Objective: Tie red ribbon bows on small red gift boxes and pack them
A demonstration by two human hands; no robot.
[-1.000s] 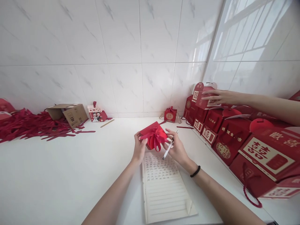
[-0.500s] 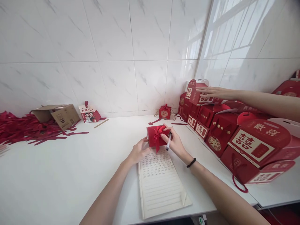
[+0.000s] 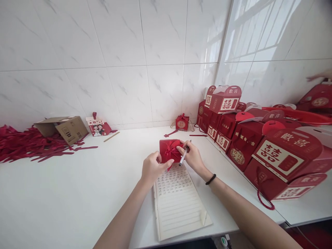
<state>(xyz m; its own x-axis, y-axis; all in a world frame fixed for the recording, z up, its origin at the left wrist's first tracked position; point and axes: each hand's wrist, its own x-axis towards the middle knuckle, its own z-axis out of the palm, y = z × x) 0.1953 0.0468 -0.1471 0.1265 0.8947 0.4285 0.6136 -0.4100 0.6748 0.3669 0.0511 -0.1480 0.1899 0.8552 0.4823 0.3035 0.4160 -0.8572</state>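
Note:
A small red gift box (image 3: 165, 146) with a red ribbon bow (image 3: 169, 152) is held above the far end of a lined notebook (image 3: 178, 204). My left hand (image 3: 153, 166) is closed at the box's left side, its thumb across the front by the ribbon's hanging end. On the other side, my right hand (image 3: 192, 154) steadies the box with its fingertips. A pen (image 3: 183, 157) is also gripped in that hand, its tip pointing down over the paper. Handwritten rows fill the upper half of the page.
Red boxes (image 3: 243, 141) are stacked along the right. Against the wall stand a small red box (image 3: 182, 123) and a box with cartoon figures (image 3: 98, 127). Red ribbons (image 3: 23, 143) lie heaped at left around a cardboard box (image 3: 70, 131). Part of another person's hand (image 3: 320, 75) shows at far right.
My left thumb has come over the box's front, and the box has shifted slightly left. The other person's arm has withdrawn from the stacked boxes at right.

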